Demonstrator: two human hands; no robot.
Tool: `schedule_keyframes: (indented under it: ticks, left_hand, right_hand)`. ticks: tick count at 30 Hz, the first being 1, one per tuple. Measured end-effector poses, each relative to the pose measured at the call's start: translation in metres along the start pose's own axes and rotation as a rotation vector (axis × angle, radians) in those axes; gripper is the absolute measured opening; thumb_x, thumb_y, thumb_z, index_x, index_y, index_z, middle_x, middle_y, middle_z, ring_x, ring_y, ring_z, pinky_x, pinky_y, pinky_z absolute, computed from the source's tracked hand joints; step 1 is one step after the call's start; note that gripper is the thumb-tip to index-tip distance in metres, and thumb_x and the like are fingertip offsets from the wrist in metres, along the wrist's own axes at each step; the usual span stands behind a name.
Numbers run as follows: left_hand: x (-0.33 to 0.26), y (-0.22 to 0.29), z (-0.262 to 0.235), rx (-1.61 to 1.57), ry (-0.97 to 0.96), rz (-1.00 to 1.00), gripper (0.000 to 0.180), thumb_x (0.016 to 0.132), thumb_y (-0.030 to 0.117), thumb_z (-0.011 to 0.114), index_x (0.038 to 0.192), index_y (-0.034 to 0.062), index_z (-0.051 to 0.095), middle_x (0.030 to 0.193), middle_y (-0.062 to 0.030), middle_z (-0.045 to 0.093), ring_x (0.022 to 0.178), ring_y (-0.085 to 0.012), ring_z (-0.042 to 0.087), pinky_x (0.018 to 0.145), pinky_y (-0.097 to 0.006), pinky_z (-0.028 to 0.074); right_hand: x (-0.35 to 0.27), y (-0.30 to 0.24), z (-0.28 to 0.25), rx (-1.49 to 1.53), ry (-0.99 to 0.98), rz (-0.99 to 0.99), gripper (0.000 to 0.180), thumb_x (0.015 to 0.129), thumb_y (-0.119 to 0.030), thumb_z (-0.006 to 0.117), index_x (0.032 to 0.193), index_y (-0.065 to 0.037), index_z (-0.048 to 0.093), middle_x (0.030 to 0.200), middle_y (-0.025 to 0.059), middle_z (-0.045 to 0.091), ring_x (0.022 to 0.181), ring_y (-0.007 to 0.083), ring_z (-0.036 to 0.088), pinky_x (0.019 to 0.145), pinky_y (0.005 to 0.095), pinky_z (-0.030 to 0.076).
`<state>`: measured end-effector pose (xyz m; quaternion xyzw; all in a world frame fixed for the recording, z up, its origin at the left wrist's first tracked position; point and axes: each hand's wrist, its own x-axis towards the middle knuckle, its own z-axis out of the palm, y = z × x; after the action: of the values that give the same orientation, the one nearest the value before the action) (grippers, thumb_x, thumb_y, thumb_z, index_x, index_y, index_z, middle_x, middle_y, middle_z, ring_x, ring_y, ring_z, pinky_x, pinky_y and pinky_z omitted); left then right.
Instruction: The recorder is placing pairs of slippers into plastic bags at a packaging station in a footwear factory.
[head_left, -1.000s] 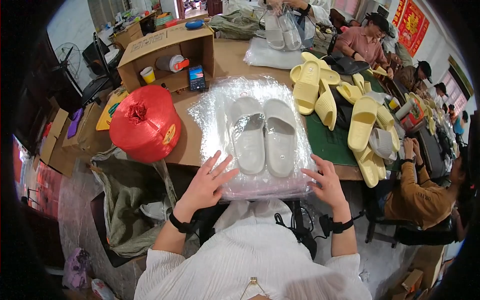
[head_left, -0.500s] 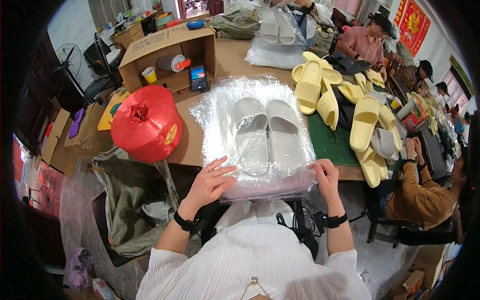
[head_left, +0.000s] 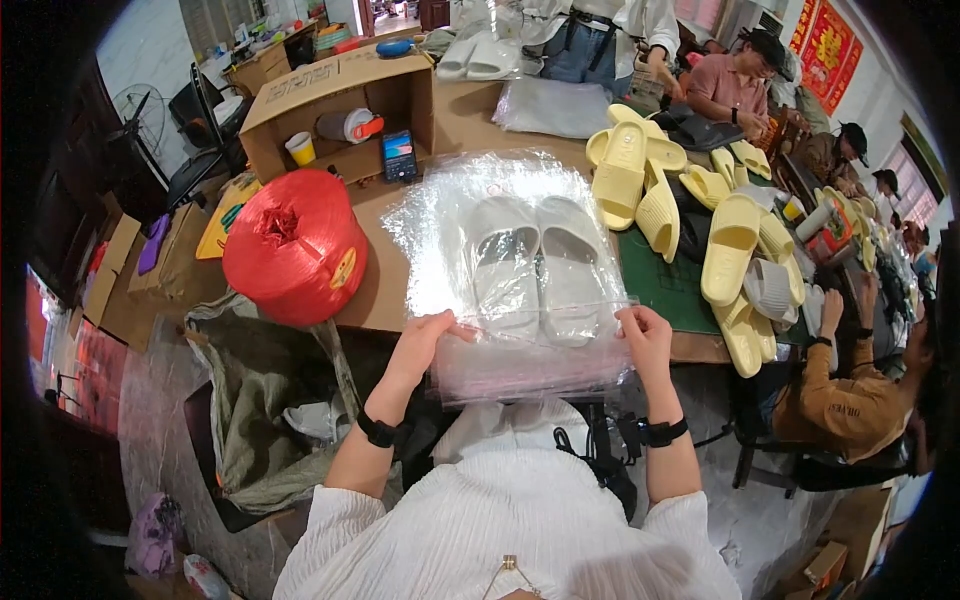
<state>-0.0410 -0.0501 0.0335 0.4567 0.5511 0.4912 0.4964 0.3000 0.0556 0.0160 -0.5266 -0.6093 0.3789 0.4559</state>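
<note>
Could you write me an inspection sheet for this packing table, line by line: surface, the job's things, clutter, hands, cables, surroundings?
Surface: brown table, crowded, with a green mat on the right.
Job's things: pair of white slippers side by side inside a clear plastic bag, open end toward the person.
Clutter: red twine spool, open cardboard box holding a paper cup, heaps of yellow slippers.
Hands: left hand and right hand each pinch the bag's near edge.
Cables: black cord hanging at the person's lap.
Surroundings: other people seated along the right, grey sack below the table.
</note>
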Motion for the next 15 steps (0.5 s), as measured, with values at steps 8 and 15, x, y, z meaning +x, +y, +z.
schedule_keyframes:
  ticks: [8, 15]
  left_hand:
    - [0.005, 0.003, 0.0, 0.06, 0.084, -0.015, 0.044, 0.095, 0.027, 0.045, 0.079, -0.0023, 0.074, 0.084, -0.01, 0.073, 0.083, -0.0176, 0.062, 0.086, -0.03, 0.045]
    - [0.023, -0.04, 0.012, 0.196, 0.212, -0.01, 0.046, 0.093, 0.033, 0.048, 0.075, 0.0014, 0.076, 0.06, -0.0033, 0.063, 0.065, -0.0134, 0.056, 0.068, -0.03, 0.045]
  right_hand:
    - [0.005, 0.003, 0.002, -0.045, 0.01, 0.007, 0.025, 0.088, -0.021, 0.068, 0.084, 0.004, 0.069, 0.062, 0.0042, 0.064, 0.058, 0.009, 0.062, 0.055, 0.024, 0.046]
    - [-0.003, -0.002, 0.018, -0.626, 0.17, -0.102, 0.02, 0.083, -0.02, 0.07, 0.086, 0.0, 0.07, 0.062, 0.0062, 0.059, 0.063, 0.0242, 0.062, 0.06, 0.0357, 0.048]
